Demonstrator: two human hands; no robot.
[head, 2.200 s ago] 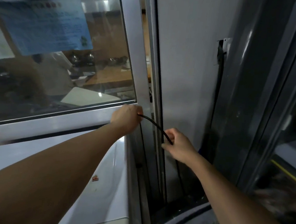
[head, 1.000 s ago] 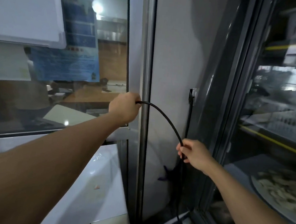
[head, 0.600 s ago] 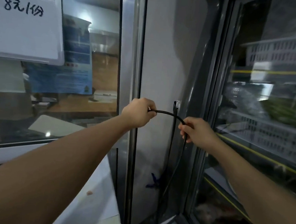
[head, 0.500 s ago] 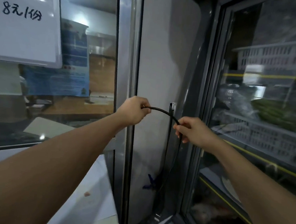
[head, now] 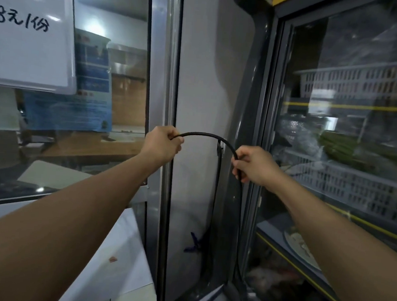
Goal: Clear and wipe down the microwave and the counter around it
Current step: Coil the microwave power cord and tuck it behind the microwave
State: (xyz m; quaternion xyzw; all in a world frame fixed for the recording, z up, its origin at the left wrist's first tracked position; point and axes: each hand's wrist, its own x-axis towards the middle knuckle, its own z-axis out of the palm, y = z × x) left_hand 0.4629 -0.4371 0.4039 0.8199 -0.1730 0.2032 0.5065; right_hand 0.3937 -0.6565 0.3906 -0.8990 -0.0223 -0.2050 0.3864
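Grey wall [head: 202, 80] behind; black cable [head: 205, 135] ends hidden inside both hands.

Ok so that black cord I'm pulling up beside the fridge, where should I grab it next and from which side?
Probably take the black cord on the straight run hanging just below your right hand, coming in from the front. That stretch drops free beside the glass-door fridge, while the arch between the right and left hand is already bent and held at both ends. Curl your fingers round it.
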